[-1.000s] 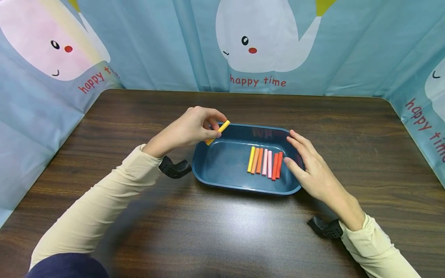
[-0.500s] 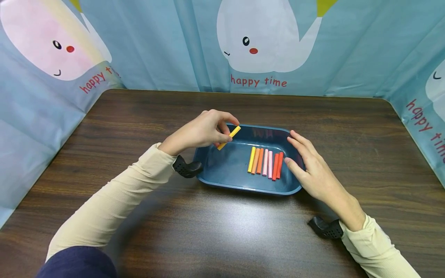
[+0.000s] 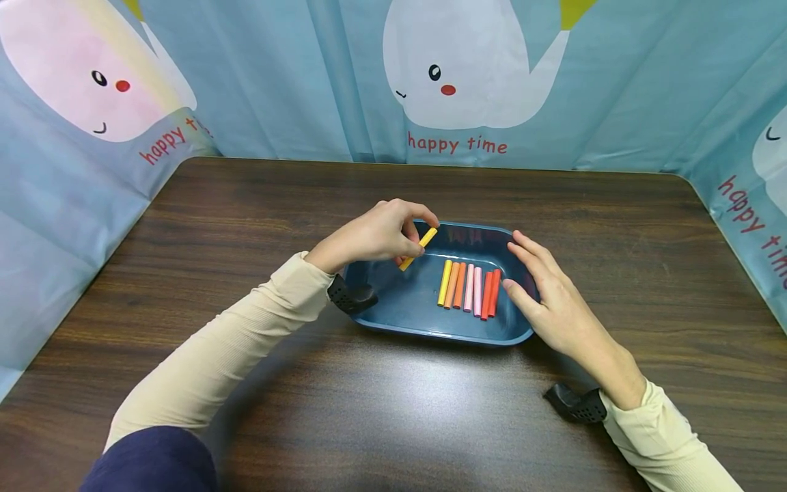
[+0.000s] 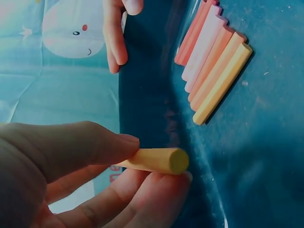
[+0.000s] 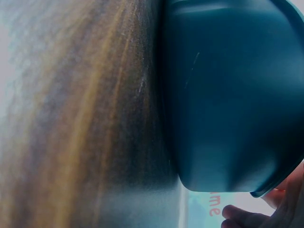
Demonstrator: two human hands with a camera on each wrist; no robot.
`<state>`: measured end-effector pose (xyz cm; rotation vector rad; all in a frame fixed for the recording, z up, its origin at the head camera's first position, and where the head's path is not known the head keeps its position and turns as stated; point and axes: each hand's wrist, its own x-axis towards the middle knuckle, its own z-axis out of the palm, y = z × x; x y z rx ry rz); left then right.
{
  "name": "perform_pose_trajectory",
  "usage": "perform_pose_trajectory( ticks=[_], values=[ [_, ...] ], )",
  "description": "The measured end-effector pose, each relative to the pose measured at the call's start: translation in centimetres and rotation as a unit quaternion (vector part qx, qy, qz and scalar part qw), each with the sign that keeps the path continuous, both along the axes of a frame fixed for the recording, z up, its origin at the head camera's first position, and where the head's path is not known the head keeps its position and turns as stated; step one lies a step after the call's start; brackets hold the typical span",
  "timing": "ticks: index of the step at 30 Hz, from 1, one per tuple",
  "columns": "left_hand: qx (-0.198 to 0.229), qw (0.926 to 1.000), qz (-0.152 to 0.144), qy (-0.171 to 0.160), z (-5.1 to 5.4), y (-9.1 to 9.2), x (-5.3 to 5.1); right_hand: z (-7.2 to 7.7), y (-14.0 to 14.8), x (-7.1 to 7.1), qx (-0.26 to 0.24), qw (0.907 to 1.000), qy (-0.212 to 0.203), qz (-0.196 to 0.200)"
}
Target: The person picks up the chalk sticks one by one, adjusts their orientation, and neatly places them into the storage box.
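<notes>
In the head view my left hand (image 3: pixel 387 232) pinches a yellow crayon (image 3: pixel 419 249) between thumb and fingers, above the left part of a dark blue tray (image 3: pixel 393 301). The left wrist view shows this yellow crayon (image 4: pixel 156 160) end-on, its tip poking past the fingertips. Inside the tray lies a row of several crayons: yellow (image 3: pixel 445 283), orange (image 3: pixel 456 285), pink (image 3: pixel 473 290) and red (image 3: pixel 490 294), side by side. My right hand (image 3: pixel 553 311) rests at the tray's right end with fairly straight fingers, the thumb beside the red crayons.
The tray stands on a dark wood-grain table (image 3: pixel 418 410). A pale blue curtain (image 3: pixel 295 82) with whale prints hangs behind and at both sides of the table. Black wrist mounts (image 3: pixel 353 294) hang under both wrists.
My left hand has moved right and slightly nearer with the yellow crayon, from the tray's left rim to over its inside. The right hand and the row of crayons stay put.
</notes>
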<state>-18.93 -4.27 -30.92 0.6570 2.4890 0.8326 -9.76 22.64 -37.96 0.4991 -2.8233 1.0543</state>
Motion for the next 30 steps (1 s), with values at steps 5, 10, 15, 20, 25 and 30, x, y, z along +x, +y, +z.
perform_pose_trajectory(
  ticks=[5,10,15,20,25,30],
  values=[
    [0.002,0.9995,0.011,-0.028,-0.5,0.5,-0.1,0.0,0.0,0.0,0.002,1.0,-0.004,-0.002],
    [-0.009,0.9992,0.021,-0.032,-1.1,1.1,-0.2,0.1,0.0,0.0,0.002,1.0,-0.003,-0.003],
    [-0.028,0.9987,0.023,-0.037,-1.4,1.6,-0.1,0.1,0.0,0.0,0.0,1.0,-0.004,-0.001],
    [-0.042,0.9986,0.01,-0.033,-1.7,2.1,0.0,0.1,0.0,0.0,0.001,1.0,-0.009,-0.002],
    [-0.061,0.9978,-0.015,-0.022,-1.9,2.6,0.1,0.1,0.0,0.0,0.001,1.0,-0.009,-0.001],
    [-0.086,0.996,-0.022,-0.015,-2.3,3.1,0.1,0.0,0.0,0.0,0.002,1.0,-0.008,-0.002]
  ],
)
